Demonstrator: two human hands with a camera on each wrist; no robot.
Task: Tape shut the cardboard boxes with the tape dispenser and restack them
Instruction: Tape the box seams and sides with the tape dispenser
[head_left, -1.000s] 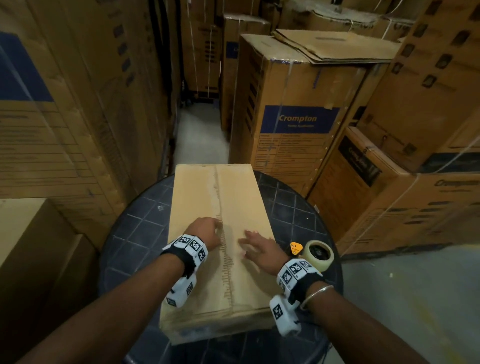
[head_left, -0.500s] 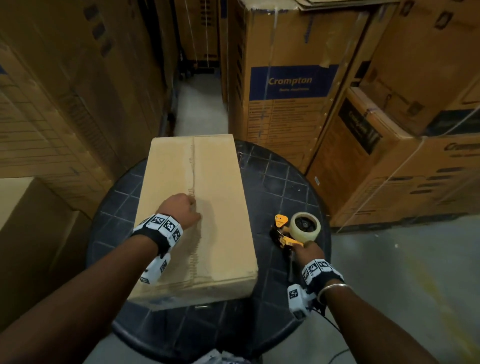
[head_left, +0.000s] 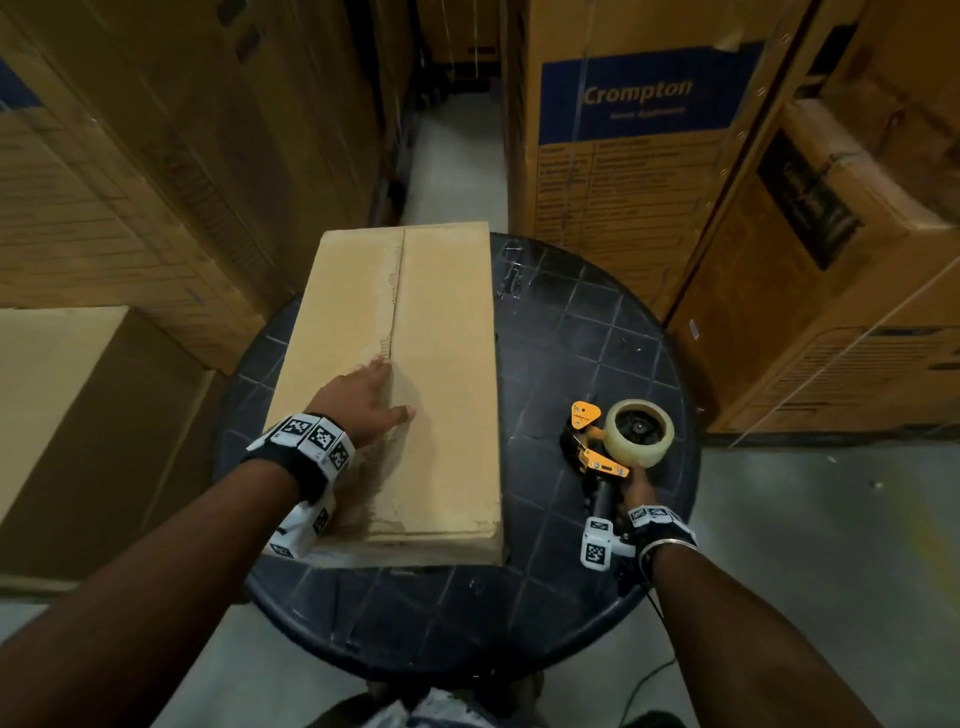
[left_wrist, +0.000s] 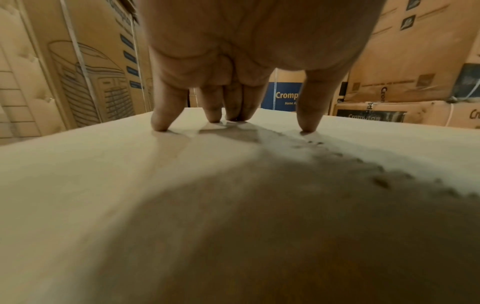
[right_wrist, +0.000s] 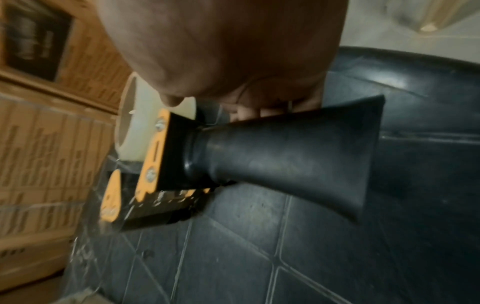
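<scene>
A round black table (head_left: 597, 332) with a grid-patterned top stands on a pale grey floor (head_left: 831, 545). Tall printed cartons crowd it on every side — the one straight behind (head_left: 623, 171) carries a blue panel reading "Crompton", another leans at the right (head_left: 810, 270). A narrow aisle (head_left: 457, 166) runs between the stacks — dim at its far end.

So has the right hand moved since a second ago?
Yes. The right hand left the top of the cardboard box and went right, onto the tape dispenser lying on the round table.
</scene>
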